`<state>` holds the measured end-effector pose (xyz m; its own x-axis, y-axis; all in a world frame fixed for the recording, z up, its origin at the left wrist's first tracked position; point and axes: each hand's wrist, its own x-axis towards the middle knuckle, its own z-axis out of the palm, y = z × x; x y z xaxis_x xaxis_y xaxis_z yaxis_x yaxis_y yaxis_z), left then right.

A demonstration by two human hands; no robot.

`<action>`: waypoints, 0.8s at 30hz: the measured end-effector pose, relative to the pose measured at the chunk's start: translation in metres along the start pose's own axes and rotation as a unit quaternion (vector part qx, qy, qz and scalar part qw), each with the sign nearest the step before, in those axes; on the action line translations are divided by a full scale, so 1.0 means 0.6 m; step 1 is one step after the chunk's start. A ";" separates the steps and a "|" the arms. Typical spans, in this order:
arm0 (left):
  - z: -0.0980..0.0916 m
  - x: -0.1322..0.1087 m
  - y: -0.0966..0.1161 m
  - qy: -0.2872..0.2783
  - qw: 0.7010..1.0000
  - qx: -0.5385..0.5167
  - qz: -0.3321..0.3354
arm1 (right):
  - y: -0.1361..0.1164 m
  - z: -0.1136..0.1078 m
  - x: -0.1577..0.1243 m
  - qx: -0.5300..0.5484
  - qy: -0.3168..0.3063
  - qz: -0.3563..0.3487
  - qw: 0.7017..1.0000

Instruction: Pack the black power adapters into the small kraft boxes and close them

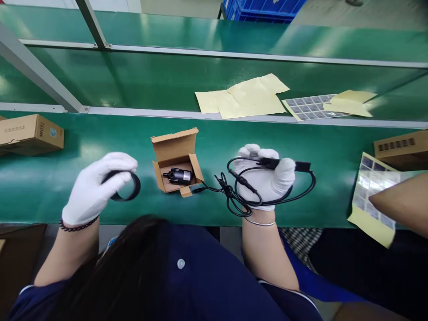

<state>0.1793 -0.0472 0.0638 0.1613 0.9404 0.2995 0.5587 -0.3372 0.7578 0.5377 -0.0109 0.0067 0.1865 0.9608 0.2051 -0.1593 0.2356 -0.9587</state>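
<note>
In my gloved left hand is a black ring that looks like a roll of tape, gripped between thumb and fingers above the left part of the table. My gloved right hand, palm up, has its thumb over a flat black bar, with loops of black cable around it. A cable connector crosses the palm. Between my hands an open cardboard box holds a small black pump with a white label. A knotted part of the cable runs from the box to my right hand.
Yellowish backing sheets and a label sheet lie on the rail behind. Closed cartons stand at left and right. Another person's arm reaches in at right, over a label sheet. A metal post rises at left.
</note>
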 end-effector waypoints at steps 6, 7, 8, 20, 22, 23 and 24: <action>0.061 0.005 0.086 -0.179 0.955 0.232 0.050 | -0.026 0.119 -0.027 0.020 -0.122 0.093 0.988; 0.076 0.016 0.091 -0.199 0.943 0.264 0.047 | -0.026 0.142 -0.028 0.036 -0.150 0.112 0.982; 0.090 0.030 0.093 -0.227 0.931 0.284 0.046 | -0.024 0.162 -0.027 0.050 -0.176 0.134 0.974; 0.113 0.096 0.050 -0.464 0.839 0.271 0.079 | -0.011 0.136 -0.008 -0.120 -0.185 0.059 0.974; 0.107 0.088 0.047 -0.482 0.836 0.243 0.100 | -0.004 0.123 -0.006 -0.220 -0.199 0.047 0.954; 0.106 0.082 0.049 -0.481 0.836 0.242 0.107 | 0.001 0.118 -0.006 -0.270 -0.207 0.036 0.940; 0.106 0.073 0.053 -0.476 0.836 0.250 0.110 | 0.005 0.115 -0.005 -0.316 -0.221 0.017 0.922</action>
<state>0.2561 -0.0136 0.0643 0.7466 0.5473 -0.3783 0.6616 -0.6705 0.3358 0.4699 -0.0029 0.0167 -0.2442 0.9646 0.0994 0.4654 0.2065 -0.8607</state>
